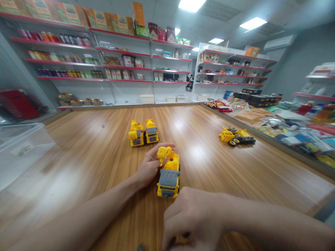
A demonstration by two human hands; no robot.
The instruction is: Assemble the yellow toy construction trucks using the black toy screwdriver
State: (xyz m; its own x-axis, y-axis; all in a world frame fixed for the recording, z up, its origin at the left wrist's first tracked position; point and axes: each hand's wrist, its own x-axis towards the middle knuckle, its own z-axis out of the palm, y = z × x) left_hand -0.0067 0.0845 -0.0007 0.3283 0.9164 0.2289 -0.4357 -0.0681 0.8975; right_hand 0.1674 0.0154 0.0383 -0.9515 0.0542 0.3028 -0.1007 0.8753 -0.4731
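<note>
A yellow toy truck (168,173) with a grey bed stands on the wooden table (86,157) right in front of me. My left hand (150,164) is closed around its left side, fingers curled over the front by its yellow arm. My right hand (192,218) is near the bottom edge, fingers curled into a pinch on something small and dark that I cannot make out. Two more yellow toy trucks (143,132) sit side by side farther back. A yellow loader toy (237,136) with black wheels rests to the right.
A clear plastic box (19,148) stands at the table's left edge. Packaged goods (282,125) cover a counter on the right. Shelves (104,62) with products line the back wall. A small dark bit (103,125) lies on the table far left.
</note>
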